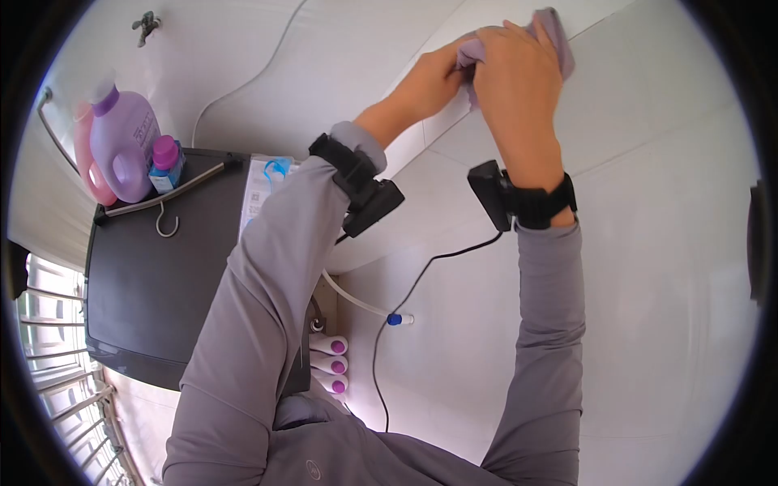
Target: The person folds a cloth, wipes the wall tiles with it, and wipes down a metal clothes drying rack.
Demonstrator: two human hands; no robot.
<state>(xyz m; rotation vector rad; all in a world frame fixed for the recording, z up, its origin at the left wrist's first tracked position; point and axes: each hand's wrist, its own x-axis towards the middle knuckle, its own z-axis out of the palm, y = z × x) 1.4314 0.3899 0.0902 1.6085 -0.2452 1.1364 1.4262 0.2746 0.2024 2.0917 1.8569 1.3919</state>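
A mauve-grey cloth is bunched up near the top of the view, close to the white tiled surface. My right hand lies over it with fingers curled round it, and part of the cloth sticks out past the fingertips. At the cloth's left side, my left hand is closed on its edge; those fingertips are partly hidden. Both hands are close together. A black strap with a box-shaped device sits on each wrist, below the hands.
On the left, a dark grey flat-topped cabinet or appliance carries a metal hanger, a purple jug, a pink jug and a small blue bottle. A tap juts from the wall. A black cable hangs from my right wrist.
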